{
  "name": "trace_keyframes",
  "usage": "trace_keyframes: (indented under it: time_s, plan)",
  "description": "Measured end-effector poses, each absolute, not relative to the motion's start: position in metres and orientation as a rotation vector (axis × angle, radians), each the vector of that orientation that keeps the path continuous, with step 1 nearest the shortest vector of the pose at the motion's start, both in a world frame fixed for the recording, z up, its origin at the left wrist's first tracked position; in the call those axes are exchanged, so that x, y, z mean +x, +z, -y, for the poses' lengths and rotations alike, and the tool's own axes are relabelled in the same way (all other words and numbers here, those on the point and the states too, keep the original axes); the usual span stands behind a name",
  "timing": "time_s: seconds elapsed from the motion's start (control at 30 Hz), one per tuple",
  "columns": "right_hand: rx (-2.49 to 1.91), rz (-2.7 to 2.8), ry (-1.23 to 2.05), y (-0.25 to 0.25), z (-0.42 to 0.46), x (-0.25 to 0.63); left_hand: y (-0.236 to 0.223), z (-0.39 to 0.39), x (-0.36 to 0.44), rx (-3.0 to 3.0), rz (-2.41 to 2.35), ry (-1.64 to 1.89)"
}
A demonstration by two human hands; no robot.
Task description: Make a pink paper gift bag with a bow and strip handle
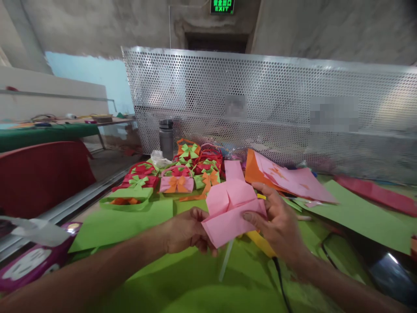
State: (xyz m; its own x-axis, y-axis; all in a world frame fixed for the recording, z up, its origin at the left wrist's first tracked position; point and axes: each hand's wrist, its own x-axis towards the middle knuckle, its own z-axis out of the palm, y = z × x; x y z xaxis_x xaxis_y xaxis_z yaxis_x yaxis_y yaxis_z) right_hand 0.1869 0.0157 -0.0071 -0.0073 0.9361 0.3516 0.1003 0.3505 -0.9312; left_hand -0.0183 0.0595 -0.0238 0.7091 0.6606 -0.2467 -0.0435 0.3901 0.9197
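Between both hands I hold a folded piece of pink paper (228,217), shaped like an envelope with a raised flap. My left hand (189,230) is closed on its left corner, some fingers hidden behind it. My right hand (276,221) pinches the right edge, thumb on the front face. Below the paper lies a yellow glue gun (260,244) with a black cord, partly covered by my right hand. A whitish glue stick (226,261) lies on the green surface under the paper. Behind it is a pink paper strip (233,171).
Several small paper bags with bows, among them a pink bag (176,181), stand at the back left near a grey bottle (166,139). Green sheets (130,221) and pink sheets (293,176) lie on either side. A perforated metal panel (195,82) closes off the back.
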Motion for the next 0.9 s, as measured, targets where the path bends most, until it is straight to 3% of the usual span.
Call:
trace_keyframes:
  time_s: [0.43, 0.9]
  plan:
    - [-1.044, 1.485, 0.818, -0.006, -0.017, 0.187, -0.021, -0.066, -0.022, 1.307, -0.640, 0.523]
    - [-1.144, 1.594, 0.811, -0.006, -0.009, 0.182, -0.028, -0.057, -0.015, 0.922, -0.662, 0.693]
